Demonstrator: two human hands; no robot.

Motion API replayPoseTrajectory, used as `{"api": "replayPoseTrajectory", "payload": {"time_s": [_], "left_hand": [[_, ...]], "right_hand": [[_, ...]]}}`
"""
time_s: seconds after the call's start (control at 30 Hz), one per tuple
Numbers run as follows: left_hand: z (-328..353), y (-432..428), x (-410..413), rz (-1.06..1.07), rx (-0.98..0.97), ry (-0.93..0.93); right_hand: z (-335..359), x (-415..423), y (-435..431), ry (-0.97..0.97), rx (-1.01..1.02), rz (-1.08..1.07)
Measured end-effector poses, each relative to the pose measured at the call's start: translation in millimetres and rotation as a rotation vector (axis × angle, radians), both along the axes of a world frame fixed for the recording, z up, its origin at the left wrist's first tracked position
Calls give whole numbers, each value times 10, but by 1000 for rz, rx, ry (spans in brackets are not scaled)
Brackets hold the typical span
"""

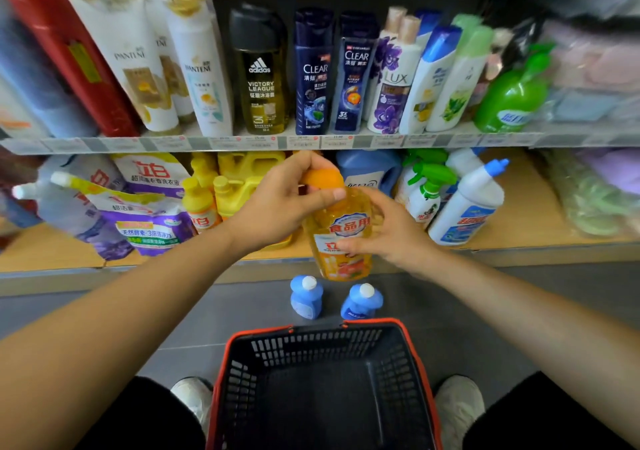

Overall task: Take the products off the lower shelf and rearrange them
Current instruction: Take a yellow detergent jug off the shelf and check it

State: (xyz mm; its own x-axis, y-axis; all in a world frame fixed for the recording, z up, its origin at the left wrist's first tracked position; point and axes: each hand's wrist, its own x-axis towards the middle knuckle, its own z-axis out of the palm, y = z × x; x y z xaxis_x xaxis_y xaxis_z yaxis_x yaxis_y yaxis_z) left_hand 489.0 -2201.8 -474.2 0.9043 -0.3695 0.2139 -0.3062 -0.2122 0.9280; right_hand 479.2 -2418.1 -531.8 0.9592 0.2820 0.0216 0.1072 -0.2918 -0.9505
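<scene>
Left hand (287, 204): fingers and thumb curled over the orange cap (323, 178), gripping it from above.
Right hand (388, 231): wrapped round the body of the detergent bottle (348, 264), fingers across the label.
Bottle position: off the lower shelf (519, 214), held in the air just in front of the shelf's front edge, about mid-span.
Below: two blue bottles (306, 297) on the floor, basket (311, 344) nearer the feet.
Axis: long axis near vertical, cap up, base toward the floor, label facing the camera.
Risk 1: a cap-only hold looks weak. If the right hand lets go first, the smooth body may swing or drop onto the blue bottles.
Risk 2: re-shelving too fast could topple the yellow bottles (201, 204) or spray bottles (427, 186) crowded behind.
</scene>
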Motion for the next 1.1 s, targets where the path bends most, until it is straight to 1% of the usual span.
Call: {"api": "replayPoseTrajectory", "payload": {"time_s": [0.07,0.13,0.23,0.3,0.37,0.5,0.57,0.67,0.83,0.97,1.1], "left_hand": [[35,-9,-80,-8,-24,25],[53,-30,-138,-6,23,11],[40,-22,-162,30,294,-168],[3,5,-155,46,398,-250],[-44,24,-152,38,432,-263],[-158,33,-142,-17,516,-307],[-177,65,-127,-77,508,-320],[-152,121,-99,-177,505,-328],[-139,171,-120,-265,509,-378],[-140,172,-132,-267,453,-406],[-124,194,-100,-228,417,-332]], "right_hand": [[26,-90,-36,-23,16,-26],[6,-171,-63,-47,39,-39],[-53,-237,-42,-110,0,-27],[-50,-253,-18,-149,-67,-21],[-33,-257,13,-179,-149,-38],[-70,-260,60,-274,-377,-93],[-88,-249,59,-268,-410,-76],[-92,-213,29,-195,-351,-35],[-94,-128,-60,5,-157,75],[-107,-97,-125,92,-31,116],[-98,-92,-136,144,14,142]]}}
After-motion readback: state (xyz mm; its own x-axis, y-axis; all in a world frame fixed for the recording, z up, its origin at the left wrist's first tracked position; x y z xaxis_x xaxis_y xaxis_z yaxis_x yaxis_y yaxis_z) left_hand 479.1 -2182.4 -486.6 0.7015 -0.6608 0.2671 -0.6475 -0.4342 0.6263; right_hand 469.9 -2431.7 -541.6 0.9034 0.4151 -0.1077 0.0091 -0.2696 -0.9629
